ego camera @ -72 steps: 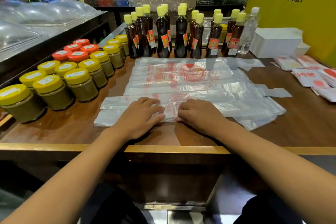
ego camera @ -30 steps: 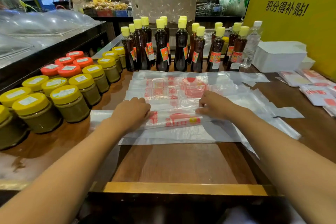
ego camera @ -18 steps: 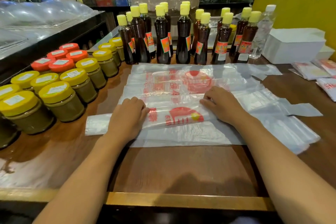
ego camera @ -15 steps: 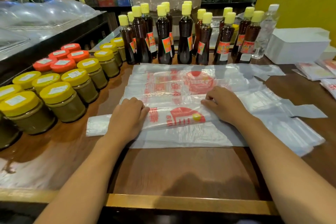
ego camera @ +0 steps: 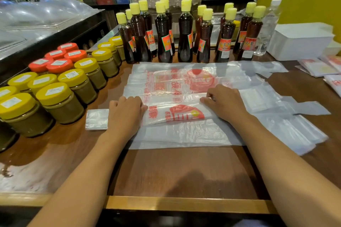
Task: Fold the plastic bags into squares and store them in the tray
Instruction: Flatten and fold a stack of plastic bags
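Now both hands, left hand [ego camera: 125, 116] and right hand [ego camera: 226, 103], pinch the folded plastic bag [ego camera: 177, 114] stretched between them.

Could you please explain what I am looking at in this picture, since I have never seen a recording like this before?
There is no machine here: a person wears a camera on the head, so this single view looks forward and down at their own arms. On the wooden counter lies a spread of clear plastic bags with red print. The left hand and the right hand both rest on one bag folded into a long strip, holding its folded edge with the fingers. To the left stand jars with yellow or orange lids; behind the bags stand dark bottles with yellow caps. At the right sit a white tray and some already folded bags.
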A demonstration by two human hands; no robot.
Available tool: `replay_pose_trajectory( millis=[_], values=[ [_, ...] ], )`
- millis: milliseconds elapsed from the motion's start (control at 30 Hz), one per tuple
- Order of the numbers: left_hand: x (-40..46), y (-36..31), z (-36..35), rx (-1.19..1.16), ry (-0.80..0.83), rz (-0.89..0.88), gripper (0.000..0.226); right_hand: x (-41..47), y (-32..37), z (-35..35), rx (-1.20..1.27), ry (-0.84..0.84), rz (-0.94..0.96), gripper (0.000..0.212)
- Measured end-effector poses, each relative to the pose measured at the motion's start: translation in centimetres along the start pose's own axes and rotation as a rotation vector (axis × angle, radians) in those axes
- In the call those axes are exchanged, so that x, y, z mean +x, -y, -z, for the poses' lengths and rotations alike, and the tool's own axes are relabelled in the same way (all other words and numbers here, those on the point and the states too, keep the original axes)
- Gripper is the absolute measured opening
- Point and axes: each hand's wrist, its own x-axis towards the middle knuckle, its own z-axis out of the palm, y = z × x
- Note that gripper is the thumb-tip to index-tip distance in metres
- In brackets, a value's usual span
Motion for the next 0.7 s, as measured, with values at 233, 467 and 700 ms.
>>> replay_pose_trajectory(
  millis=[233, 467, 700],
  values=[
    [0.2, 0.3, -0.5, 0.003, -0.056, -0.01, 0.021, -0.6, 0.5, -0.3, -0.101, -0.096, 0.007, 0.021],
    [0.2, 0.4, -0.3, 0.046, -0.093, -0.021, 0.02, -0.8, 0.8, 0.2, -0.175, -0.146, -0.025, 0.022],
    [0.6, 0.2, -0.2, 0.157, -0.092, -0.119, 0.022, -1.6, 0.3, -0.2, -0.09, -0.171, -0.023, 0.023]
  ],
)
